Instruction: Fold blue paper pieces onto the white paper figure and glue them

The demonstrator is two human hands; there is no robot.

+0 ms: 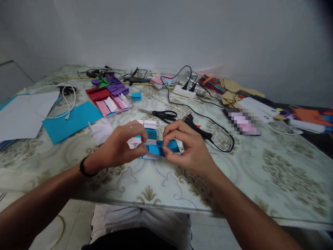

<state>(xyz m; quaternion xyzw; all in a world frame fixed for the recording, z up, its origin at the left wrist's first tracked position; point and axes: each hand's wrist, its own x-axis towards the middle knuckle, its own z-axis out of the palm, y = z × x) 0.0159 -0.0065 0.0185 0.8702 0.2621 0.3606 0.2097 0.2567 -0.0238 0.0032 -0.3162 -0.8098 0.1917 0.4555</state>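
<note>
Between my two hands is a small folded piece of blue paper (155, 149). My left hand (127, 140) pinches its left end between thumb and fingers. On the other side, my right hand (186, 144) pinches the same piece near its right part. Beneath and behind it lie more folded pieces of white paper (150, 124) and blue paper, partly hidden by my hands. Black-handled scissors (163, 115) rest just beyond my hands. A black glue gun (196, 127) lies right behind my right hand.
Blue sheets (73, 121) and white sheets (24, 111) lie at the left. Purple, red and pink folded papers (113, 104) sit farther back. A white power strip (184, 91) with black cables stands behind the glue gun. A phone (243, 121) lies at the right.
</note>
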